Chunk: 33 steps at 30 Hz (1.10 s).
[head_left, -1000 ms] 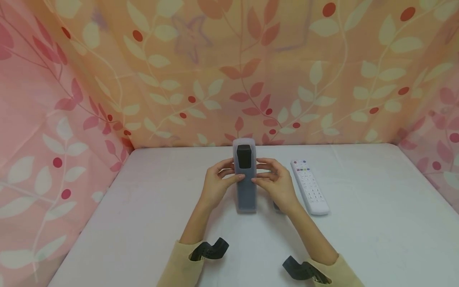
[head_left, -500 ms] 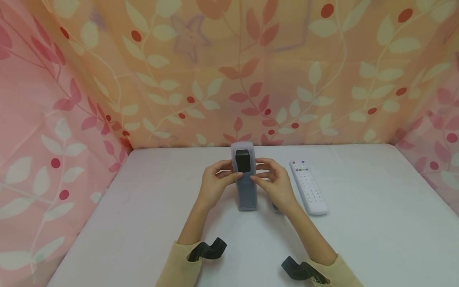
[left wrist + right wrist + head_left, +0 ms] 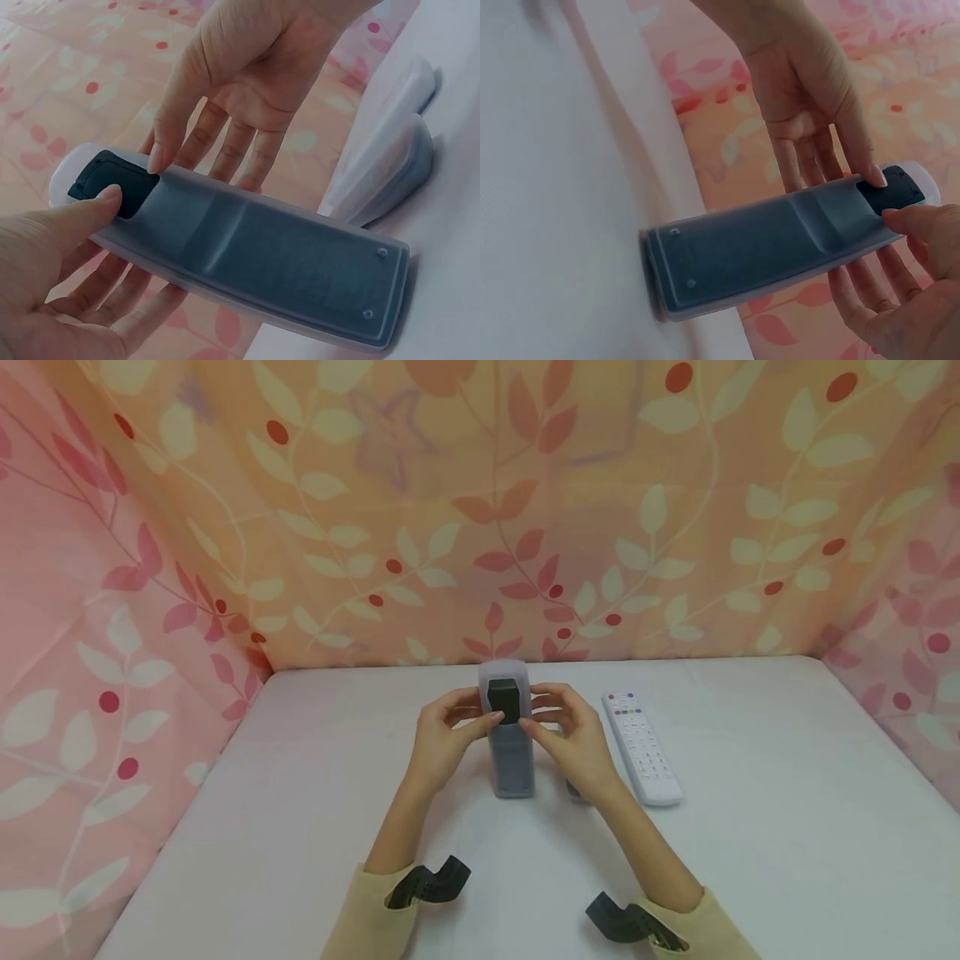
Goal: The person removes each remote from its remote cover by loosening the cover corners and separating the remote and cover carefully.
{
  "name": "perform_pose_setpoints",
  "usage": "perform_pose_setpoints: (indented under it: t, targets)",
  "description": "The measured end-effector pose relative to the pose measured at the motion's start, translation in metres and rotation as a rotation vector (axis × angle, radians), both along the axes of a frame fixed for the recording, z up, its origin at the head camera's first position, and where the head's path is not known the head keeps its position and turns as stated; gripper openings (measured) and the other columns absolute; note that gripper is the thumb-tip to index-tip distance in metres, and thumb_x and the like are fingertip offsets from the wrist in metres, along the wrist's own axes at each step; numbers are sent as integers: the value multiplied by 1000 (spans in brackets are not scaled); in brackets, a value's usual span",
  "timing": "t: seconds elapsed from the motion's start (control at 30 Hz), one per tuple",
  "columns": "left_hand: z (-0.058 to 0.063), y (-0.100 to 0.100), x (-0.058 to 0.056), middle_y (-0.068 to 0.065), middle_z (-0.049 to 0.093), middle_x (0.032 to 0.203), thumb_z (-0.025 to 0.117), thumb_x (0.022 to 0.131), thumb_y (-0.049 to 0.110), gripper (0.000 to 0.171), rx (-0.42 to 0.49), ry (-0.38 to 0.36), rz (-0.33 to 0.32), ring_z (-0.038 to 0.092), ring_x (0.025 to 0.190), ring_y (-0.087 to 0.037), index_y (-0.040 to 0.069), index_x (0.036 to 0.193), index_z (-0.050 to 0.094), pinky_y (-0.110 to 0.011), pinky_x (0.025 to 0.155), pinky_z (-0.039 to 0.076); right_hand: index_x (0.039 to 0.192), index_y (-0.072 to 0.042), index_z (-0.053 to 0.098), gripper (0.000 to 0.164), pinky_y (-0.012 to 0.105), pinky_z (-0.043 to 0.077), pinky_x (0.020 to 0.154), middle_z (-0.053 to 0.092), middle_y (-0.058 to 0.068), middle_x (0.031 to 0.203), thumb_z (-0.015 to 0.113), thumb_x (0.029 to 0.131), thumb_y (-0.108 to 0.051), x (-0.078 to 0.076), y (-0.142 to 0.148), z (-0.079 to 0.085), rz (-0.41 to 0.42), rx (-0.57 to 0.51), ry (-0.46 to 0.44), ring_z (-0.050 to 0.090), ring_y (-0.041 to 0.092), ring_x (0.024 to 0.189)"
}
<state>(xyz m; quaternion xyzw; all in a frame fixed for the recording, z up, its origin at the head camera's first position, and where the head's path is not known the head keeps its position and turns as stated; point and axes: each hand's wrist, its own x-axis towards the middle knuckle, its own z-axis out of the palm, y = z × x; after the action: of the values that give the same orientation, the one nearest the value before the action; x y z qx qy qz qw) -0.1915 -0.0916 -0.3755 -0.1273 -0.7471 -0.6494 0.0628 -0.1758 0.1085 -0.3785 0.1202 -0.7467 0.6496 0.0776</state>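
A dark remote control in a translucent silicone cover (image 3: 513,764) stands nearly upright, its back facing me. Through a cutout near the top shows a bare black patch (image 3: 503,700) of the remote. My left hand (image 3: 444,739) grips the left edge, thumb in front and fingers behind; my right hand (image 3: 573,739) does the same on the right. In the left wrist view, the left thumb tip (image 3: 109,193) presses on the black patch, and the right thumb tip (image 3: 156,159) lies at the cutout's edge. The cover's lower end (image 3: 660,277) is on or just above the table.
A white remote control (image 3: 643,750) in a clear cover lies face up to the right. Another dark covered item (image 3: 576,792) is mostly hidden behind my right forearm. The white table (image 3: 337,760) is bounded by floral cloth (image 3: 450,527) at back and sides.
The covered remote's top has dipped lower and the remote looks more foreshortened. Both thumbs have slid up from below the cutout to its lower edge. The view has drifted slightly.
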Motion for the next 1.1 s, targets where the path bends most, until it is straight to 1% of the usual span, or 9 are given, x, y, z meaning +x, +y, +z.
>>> perform_pose_setpoints:
  t: [0.1,0.17,0.33,0.47,0.63,0.73,0.83,0.93,1.1]
  targets:
    - [4,1,1,-15,74,119,82,91,3,38,14,18,10,70,107,-28,0,128,73,-34,85,64,138,0,58,47,22,60,88,63,20,133,75,94,5,1,-1,4,-1,-10,12,67,35,113]
    - [7,2,3,-15,74,118,82,91,3,38,14,40,24,70,106,-28,1,128,73,-32,85,64,138,0,58,47,23,61,88,63,20,132,76,94,4,1,-2,6,-3,-15,17,67,35,114]
    - [12,4,5,-13,75,119,82,92,5,39,-10,91,56,71,108,-28,2,129,73,-36,94,62,138,0,58,46,23,61,88,62,20,130,75,95,4,2,-2,12,-11,-34,46,66,33,114]
    - [16,4,6,-13,74,122,82,92,7,41,-9,95,62,71,109,-28,3,131,72,-38,97,60,137,1,59,45,23,61,87,63,20,128,74,95,5,2,-1,17,-20,-57,70,67,25,109]
    - [20,3,8,-17,73,122,81,91,1,40,35,109,53,72,108,-31,-1,130,72,-34,91,62,136,0,63,45,23,61,85,66,20,124,76,94,5,0,0,20,-44,-46,99,68,16,103]
    - [21,3,9,-21,73,119,80,91,-3,38,65,120,43,73,106,-34,-4,128,72,-32,87,64,135,-1,65,43,23,61,84,68,18,124,77,93,3,-1,1,22,-70,-21,112,68,13,100]
    - [22,3,9,-22,73,117,79,91,-5,36,83,116,37,73,104,-34,-6,126,72,-33,85,64,133,-1,67,40,21,61,84,70,17,125,78,94,0,-1,2,23,-87,2,103,69,11,100]
    - [23,3,9,-22,74,115,78,91,-5,33,85,115,41,74,103,-33,-7,123,73,-34,85,64,131,-1,69,37,20,60,84,72,16,123,78,95,-2,-1,3,23,-95,13,89,69,9,100]
    - [25,5,11,-23,76,113,78,91,-6,29,76,149,57,75,102,-33,-9,119,74,-33,84,64,128,0,71,34,20,60,83,74,16,122,78,94,-1,-1,3,23,-100,12,98,70,8,99]
